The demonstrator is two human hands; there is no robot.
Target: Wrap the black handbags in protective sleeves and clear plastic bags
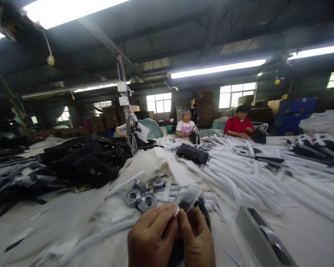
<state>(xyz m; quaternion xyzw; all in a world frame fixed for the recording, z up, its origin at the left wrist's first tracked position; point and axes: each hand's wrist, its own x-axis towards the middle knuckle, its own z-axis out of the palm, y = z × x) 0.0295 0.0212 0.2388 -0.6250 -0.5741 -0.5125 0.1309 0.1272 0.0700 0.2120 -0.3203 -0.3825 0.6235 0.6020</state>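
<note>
The small white slip [177,210] sits at the fingertips of my left hand [151,237], low in my head view and just in front of a black item [203,207] with clear plastic [188,194] over its top. That hand is closed in a pinch on it; my right hand [197,237] is curled, its fingertips meeting just beside, but I cannot tell what it grips. I judge the step in hand to be fine fingertip work on the slip; the next move calls for a light, steady pinch, since so thin a piece could crease. The slip looks papery and pointed, the plastic filmy and crumpled. Beyond lie tightly coiled grey rolls [133,197] and long, smooth white tubes [231,178]; a hard-edged grey tape dispenser [263,239] stands on the pale bench [317,239] to my right.
</note>
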